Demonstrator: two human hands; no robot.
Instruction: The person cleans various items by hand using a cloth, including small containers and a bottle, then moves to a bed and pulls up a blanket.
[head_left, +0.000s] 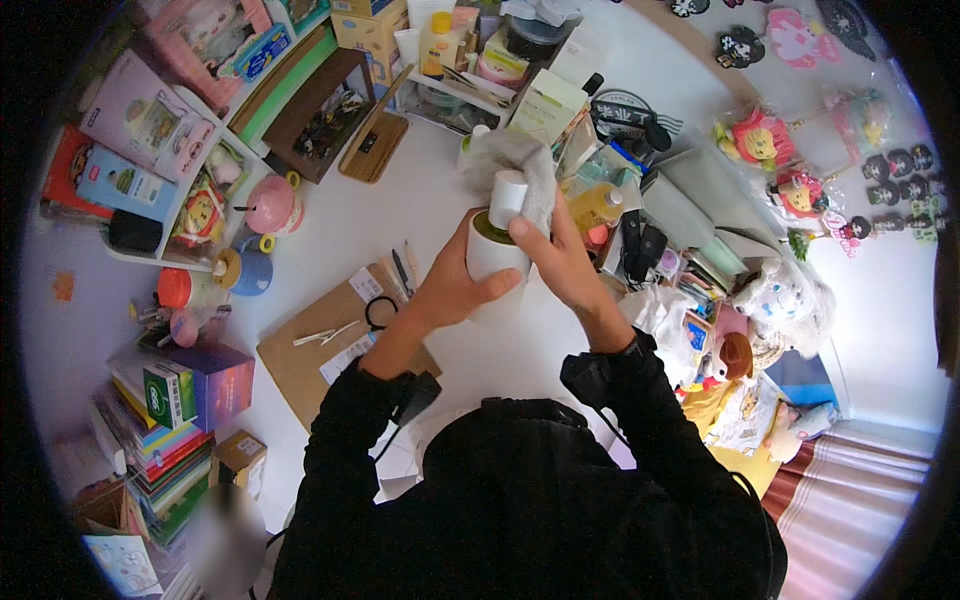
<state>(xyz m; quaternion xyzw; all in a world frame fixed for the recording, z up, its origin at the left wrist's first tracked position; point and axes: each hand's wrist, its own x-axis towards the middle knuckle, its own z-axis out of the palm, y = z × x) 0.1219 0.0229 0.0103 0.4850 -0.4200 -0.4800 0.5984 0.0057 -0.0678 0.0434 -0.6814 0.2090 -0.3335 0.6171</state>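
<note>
A white bottle (489, 251) with a green collar and a white cap (508, 196) is held over the white desk (330, 202). My left hand (455, 281) wraps around its body, with the thumb across the front. In my right hand (556, 259) is a grey cloth (537, 176), bunched beside and behind the cap. The right thumb touches the bottle near its collar. Part of the bottle's lower end is hidden by my hands. Just beyond the cloth stands another white-capped container (477, 133), partly covered by it.
Left of my hands lies a brown cardboard piece (300, 367) with a black hair tie (381, 313) and pale clips (326, 334). A wooden phone stand (375, 150) is at the back. On the right are a yellow bottle (596, 206) and crowded boxes. Stacked books (169, 465) stand lower left.
</note>
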